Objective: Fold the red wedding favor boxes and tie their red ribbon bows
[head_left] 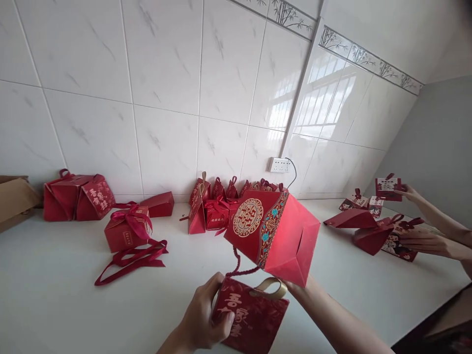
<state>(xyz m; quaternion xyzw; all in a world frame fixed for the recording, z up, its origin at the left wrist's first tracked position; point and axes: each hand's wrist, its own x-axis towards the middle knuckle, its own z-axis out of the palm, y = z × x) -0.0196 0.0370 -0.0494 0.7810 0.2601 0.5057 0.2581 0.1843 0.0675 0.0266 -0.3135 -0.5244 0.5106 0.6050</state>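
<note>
My left hand [206, 312] is wrapped round a dark red gift box [258, 314] with pale writing, its thumb lying across the front. A gold ribbon loop [271, 290] stands up from this box's top edge. Just above it, a bright red gift bag [285, 236] is held up, tipped on its side with its closed end turned right. It bears a round gold emblem, a blue floral band and a dark red cord handle [241, 270] hanging down. My right hand [299, 289] goes behind this bag, which hides its fingers.
Red gift boxes [216, 214] cluster by the wall; a ribboned box [127, 228], loose ribbon [134, 258] and large red boxes [77, 196] lie left, near a cardboard box [16, 201]. At right, another person's hands [424, 243] handle printed boxes. A power strip [279, 164] is on the wall.
</note>
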